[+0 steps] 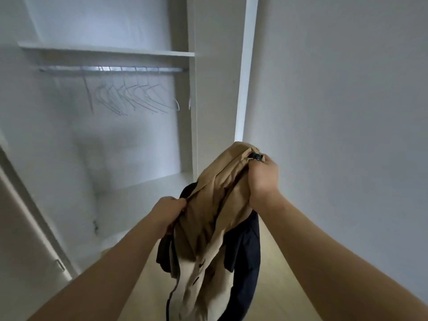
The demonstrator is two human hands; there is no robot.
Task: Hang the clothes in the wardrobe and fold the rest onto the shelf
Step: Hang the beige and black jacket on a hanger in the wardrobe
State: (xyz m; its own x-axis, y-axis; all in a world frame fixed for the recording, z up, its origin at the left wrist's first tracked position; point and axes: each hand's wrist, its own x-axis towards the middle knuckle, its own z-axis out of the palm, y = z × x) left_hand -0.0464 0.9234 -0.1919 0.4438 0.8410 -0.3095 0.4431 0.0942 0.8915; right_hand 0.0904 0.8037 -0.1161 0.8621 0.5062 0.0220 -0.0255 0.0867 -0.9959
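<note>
I hold a bundle of clothes in front of me: a tan buttoned garment (215, 216) on top and a dark navy garment (245, 251) hanging behind and below it. My right hand (262, 179) grips the tan cloth near its top, beside a small black button or toggle. My left hand (168, 213) pinches the tan cloth's left edge lower down. To the upper left stands the open white wardrobe, with a metal rail (111, 69) carrying several bare wire hangers (136, 96) under a shelf (108, 52).
The wardrobe's side panel (192, 112) and a white door edge (246, 66) rise just behind the bundle. A plain white wall fills the right. An open wardrobe door (25, 216) stands at the left. Pale wooden floor (273, 262) lies below.
</note>
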